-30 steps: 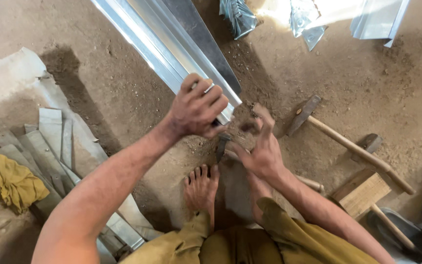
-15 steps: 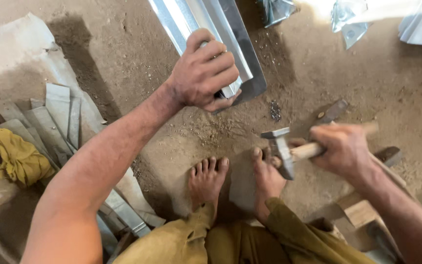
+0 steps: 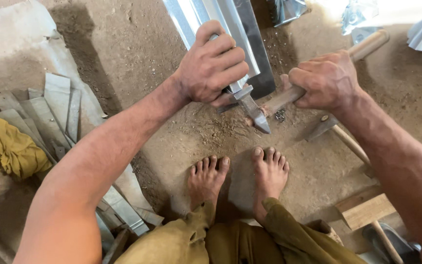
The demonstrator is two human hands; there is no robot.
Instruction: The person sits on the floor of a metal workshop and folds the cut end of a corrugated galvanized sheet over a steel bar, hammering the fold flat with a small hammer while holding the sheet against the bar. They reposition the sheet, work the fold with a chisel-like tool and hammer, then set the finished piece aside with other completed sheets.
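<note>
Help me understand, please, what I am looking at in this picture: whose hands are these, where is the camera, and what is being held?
The camera sits on a person's head and looks down, so both arms and the bare feet are that person's own. The left hand grips the near end of a long folded sheet-metal strip lying on the dirt floor. The right hand holds a hammer by its wooden handle, the metal head close beside the left hand. A second hammer lies on the ground to the right. At the left are cut metal strips and a yellow cloth.
</note>
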